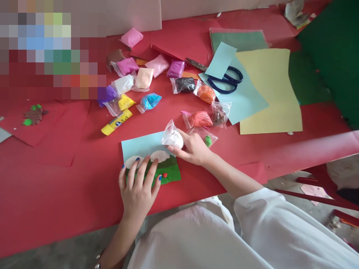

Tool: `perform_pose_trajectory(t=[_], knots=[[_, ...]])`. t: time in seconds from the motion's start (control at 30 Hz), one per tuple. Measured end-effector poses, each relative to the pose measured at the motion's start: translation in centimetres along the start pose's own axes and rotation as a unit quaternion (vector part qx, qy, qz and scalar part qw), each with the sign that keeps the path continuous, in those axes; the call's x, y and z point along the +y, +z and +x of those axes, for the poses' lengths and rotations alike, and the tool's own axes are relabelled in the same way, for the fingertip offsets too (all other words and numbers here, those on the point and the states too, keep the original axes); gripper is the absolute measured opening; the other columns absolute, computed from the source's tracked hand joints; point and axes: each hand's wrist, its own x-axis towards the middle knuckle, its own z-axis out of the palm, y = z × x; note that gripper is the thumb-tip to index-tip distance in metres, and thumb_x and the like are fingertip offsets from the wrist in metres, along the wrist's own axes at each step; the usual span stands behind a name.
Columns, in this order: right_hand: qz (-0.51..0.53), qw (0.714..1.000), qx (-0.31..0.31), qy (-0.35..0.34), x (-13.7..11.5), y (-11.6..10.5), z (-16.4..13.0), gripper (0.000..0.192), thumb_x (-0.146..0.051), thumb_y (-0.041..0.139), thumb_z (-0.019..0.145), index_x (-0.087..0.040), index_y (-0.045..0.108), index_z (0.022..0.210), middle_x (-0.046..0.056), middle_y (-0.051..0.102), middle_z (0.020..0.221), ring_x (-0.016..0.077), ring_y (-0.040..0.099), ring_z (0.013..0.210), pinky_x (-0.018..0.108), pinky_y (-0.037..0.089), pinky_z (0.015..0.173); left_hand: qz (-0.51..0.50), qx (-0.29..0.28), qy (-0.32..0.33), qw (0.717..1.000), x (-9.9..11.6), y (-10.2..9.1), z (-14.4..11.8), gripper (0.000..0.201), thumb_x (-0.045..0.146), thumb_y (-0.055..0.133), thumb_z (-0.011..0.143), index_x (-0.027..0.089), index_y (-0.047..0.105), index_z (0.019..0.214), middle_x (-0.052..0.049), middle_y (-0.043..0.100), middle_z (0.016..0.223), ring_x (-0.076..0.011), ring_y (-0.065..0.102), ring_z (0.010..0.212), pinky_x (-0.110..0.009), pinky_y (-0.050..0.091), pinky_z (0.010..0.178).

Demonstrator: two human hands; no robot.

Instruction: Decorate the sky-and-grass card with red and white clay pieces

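Wearing a white shirt (196, 239), closest to the camera. Resting the left hand (139, 188), fingers spread, on the blue-and-green picture (140, 145) with 2 white patches (159, 156), flat on the red table (70, 194). Gripping a bag of white clay (174, 139) in the right hand (193, 149), over the picture's upper right corner.

Near left: bare red table (58, 201) lets me pass beside the left hand (138, 186).
Middle: I have a gap between the yellow glue stick (117, 122) and held bag (174, 138).
Far middle: packets (125, 84) crowd my way.
Far right: scissors (198, 65) obstruct me.
Right hand (193, 147): red bag (201, 119) just beyond it.
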Motion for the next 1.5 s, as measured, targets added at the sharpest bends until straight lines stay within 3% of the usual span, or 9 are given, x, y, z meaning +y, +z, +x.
perform_pose_trajectory(t=[0.4,0.53,0.93,1.2,1.4,1.5], knots=[[0.006,1.000,-0.002,0.001,-0.06,-0.06,-0.01,0.046,-0.059,0.041,0.091,-0.015,0.055,0.092,-0.001,0.051,0.059,0.0116,0.045,0.049,0.023,0.029,0.053,-0.027,0.012,0.011,0.999,0.05,-0.02,0.14,0.045,0.031,0.057,0.089,0.021,0.055,0.133,-0.011,0.064,0.127,-0.0281,0.055,0.120,-0.045,0.028,0.111],[0.005,1.000,-0.008,0.005,-0.09,-0.09,-0.01,0.045,-0.059,0.042,0.091,-0.015,0.055,0.093,-0.001,0.053,0.060,0.0118,0.047,0.050,0.023,0.030,0.054,-0.019,0.002,0.013,1.000,0.04,-0.06,0.09,0.044,0.030,0.056,0.089,0.024,0.056,0.132,-0.009,0.063,0.129,-0.0281,0.054,0.121,-0.046,0.027,0.112],[0.006,1.000,-0.010,0.006,-0.03,-0.08,0.00,0.047,-0.059,0.042,0.091,-0.015,0.056,0.094,-0.001,0.054,0.060,0.0120,0.048,0.050,0.023,0.030,0.054,-0.047,0.014,0.001,0.999,-0.01,0.00,0.00,0.047,0.030,0.053,0.090,0.021,0.052,0.137,-0.010,0.065,0.125,-0.0268,0.056,0.118,-0.044,0.027,0.112],[-0.001,1.000,-0.005,0.004,-0.03,-0.03,-0.04,0.047,-0.060,0.042,0.090,-0.015,0.055,0.094,-0.001,0.053,0.060,0.0121,0.048,0.050,0.023,0.030,0.054,-0.018,-0.026,0.016,0.999,0.11,-0.08,0.29,0.051,0.031,0.055,0.090,0.024,0.048,0.140,-0.008,0.063,0.130,-0.0283,0.054,0.120,-0.046,0.023,0.113],[0.004,1.000,-0.008,0.007,-0.08,-0.09,0.01,0.046,-0.059,0.041,0.090,-0.015,0.055,0.093,0.000,0.054,0.060,0.0122,0.048,0.050,0.023,0.030,0.054,-0.032,0.006,0.013,0.999,0.05,-0.08,0.17,0.053,0.031,0.054,0.090,0.021,0.047,0.141,-0.009,0.064,0.128,-0.0273,0.055,0.118,-0.044,0.026,0.112],[0.004,1.000,-0.009,0.007,-0.11,-0.10,0.04,0.046,-0.059,0.041,0.090,-0.015,0.055,0.094,0.000,0.054,0.061,0.0121,0.047,0.050,0.023,0.030,0.054,-0.017,-0.010,0.021,1.000,0.05,-0.09,0.14,0.051,0.031,0.056,0.089,0.022,0.050,0.139,-0.009,0.062,0.131,-0.0285,0.053,0.119,-0.045,0.026,0.111]])
